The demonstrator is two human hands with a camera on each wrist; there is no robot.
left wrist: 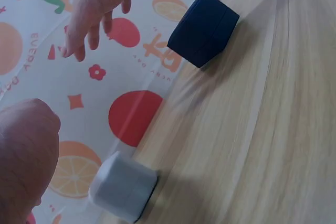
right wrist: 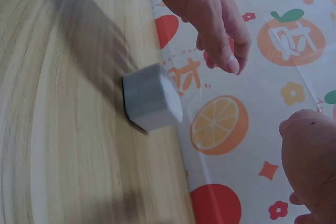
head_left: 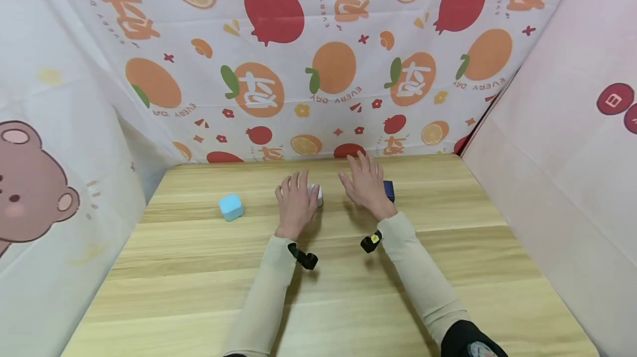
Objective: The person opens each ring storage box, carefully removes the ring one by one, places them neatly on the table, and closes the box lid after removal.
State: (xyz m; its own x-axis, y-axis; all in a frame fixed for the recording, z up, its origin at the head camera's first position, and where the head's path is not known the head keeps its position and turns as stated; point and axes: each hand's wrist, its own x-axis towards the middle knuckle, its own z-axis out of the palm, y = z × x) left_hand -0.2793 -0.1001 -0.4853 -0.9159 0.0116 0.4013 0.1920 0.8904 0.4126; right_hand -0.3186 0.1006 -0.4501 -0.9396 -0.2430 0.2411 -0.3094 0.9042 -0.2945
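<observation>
My left hand (head_left: pixel 296 202) hovers over the table beside a small white box (head_left: pixel 319 197), fingers loosely extended and nothing in them. In the head view the thumb overlaps that box, while the right wrist view shows the white box (right wrist: pixel 149 98) standing on the wood, apart from the fingers. To the right, my right hand (head_left: pixel 367 187) is also raised, its fingers spread and holding nothing. A dark blue box (head_left: pixel 389 190) stands just right of it, partly hidden by the hand and wrist. The left wrist view shows this dark box (left wrist: pixel 203 31) resting on the table.
A light blue box (head_left: pixel 231 206) stands on the left part of the wooden table (head_left: pixel 199 279). Behind the table hangs a fruit-print cloth (head_left: pixel 303 119), with more cloth on both sides. Each wrist wears a strapped black camera.
</observation>
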